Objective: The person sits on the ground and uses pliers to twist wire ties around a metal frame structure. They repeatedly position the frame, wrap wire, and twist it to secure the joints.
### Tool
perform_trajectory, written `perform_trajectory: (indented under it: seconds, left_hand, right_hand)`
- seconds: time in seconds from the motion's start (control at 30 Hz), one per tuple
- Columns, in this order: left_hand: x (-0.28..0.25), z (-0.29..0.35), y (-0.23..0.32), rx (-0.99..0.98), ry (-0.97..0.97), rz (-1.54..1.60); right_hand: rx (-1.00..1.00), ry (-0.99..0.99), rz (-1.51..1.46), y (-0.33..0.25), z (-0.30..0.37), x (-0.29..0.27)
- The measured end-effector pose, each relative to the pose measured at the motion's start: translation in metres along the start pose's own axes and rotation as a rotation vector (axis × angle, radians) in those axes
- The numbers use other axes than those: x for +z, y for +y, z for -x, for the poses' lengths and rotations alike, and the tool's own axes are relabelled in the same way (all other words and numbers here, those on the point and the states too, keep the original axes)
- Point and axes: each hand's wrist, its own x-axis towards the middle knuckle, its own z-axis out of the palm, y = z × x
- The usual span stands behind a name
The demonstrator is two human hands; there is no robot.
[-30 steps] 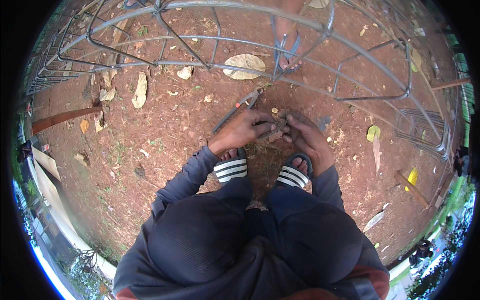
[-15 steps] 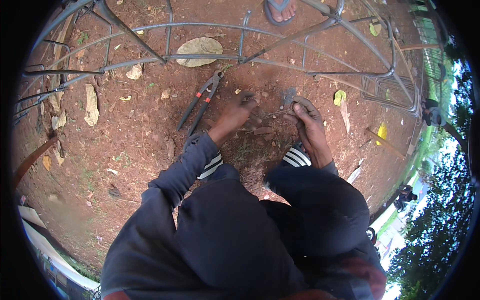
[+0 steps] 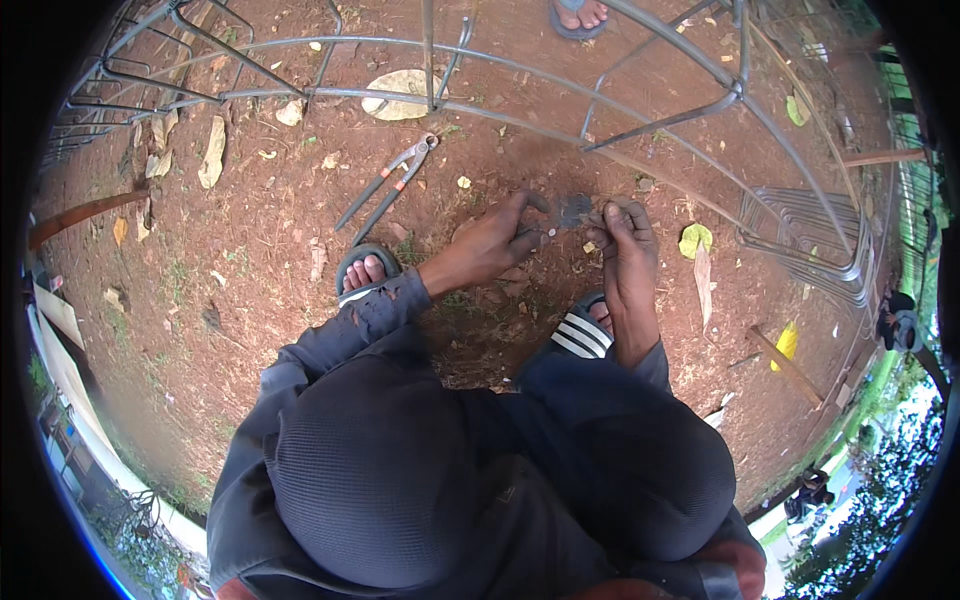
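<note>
One thin, dull strand sits pinched in the right hand, left hand loosely parted.

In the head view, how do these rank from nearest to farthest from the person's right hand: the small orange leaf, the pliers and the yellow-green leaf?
1. Yellow-green leaf: just right of the right hand.
2. Pliers: on the ground to the left, past the left hand.
3. Small orange leaf: near the picture's left edge.

Gnd = red dirt, nippers on it (red-banded). Rel. to nippers: big pale leaf just beyond, long dry leaf L, yellow leaf far R.
</note>
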Motion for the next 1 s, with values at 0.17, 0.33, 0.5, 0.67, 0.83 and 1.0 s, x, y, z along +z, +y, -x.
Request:
perform_trajectory:
  seconds: [0.17,0.33,0.5,0.67,0.83,1.0]
  left_hand:
    - [0.017,-0.001,0.032,-0.096,-0.040,-0.326]
    - [0.033,0.011,0.045,-0.237,-0.182,-0.633]
    - [0.046,0.039,0.031,-0.085,0.004,-0.569]
    - [0.055,0.022,0.037,-0.148,0.065,0.051]
    - [0.056,0.005,0.021,-0.248,0.037,0.360]
    - [0.054,-0.005,0.004,-0.307,0.219,0.445]
  right_hand:
    - [0.142,0.015,-0.122,0.019,-0.024,-0.028]
    - [0.113,-0.038,-0.025,0.032,-0.020,-0.028]
    - [0.157,-0.104,0.032,0.044,-0.011,-0.032]
    - [0.105,-0.235,0.080,0.024,-0.018,-0.024]
    - [0.076,-0.248,0.181,0.020,-0.037,-0.029]
    - [-0.049,-0.177,0.387,0.019,-0.049,-0.022]
